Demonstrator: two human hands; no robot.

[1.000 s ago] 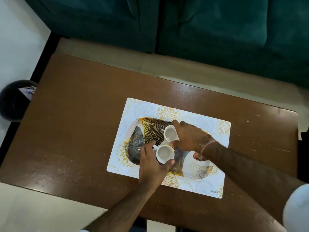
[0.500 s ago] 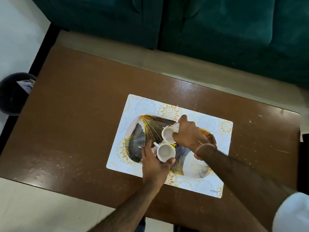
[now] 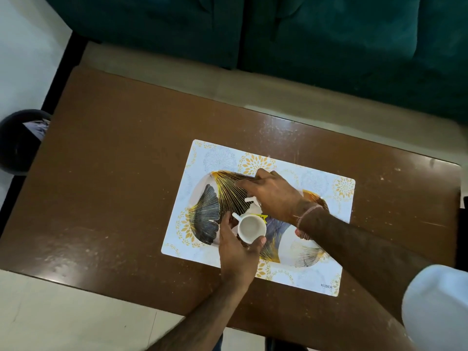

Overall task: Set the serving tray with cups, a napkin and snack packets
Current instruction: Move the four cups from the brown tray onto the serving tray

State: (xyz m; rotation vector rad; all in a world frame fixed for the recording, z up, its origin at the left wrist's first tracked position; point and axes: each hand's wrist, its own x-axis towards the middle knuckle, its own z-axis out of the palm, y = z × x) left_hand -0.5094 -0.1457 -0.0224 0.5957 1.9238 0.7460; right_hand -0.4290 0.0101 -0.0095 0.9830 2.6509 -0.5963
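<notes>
Here, over the brown wooden desk [image 3: 114,173], I work both hands above the oval serving tray with its gold-and-black leaf print [image 3: 210,214], which sits on a white floral placemat [image 3: 329,272] so it stays square and near my reach. My left hand [image 3: 238,252] wraps its fingers around a small white ceramic cup [image 3: 252,228], mouth up, handle pointing away from me, low over the tray's middle; I judge the cup is being settled into place. My right hand [image 3: 273,196] arches over the far side of the tray, covering a second white cup [image 3: 250,200] of which only a sliver shows; I cannot tell whether it grips it or merely rests there. A yellow scrap [image 3: 262,217] peeks between them, too hidden to identify. No napkin is visible.
</notes>
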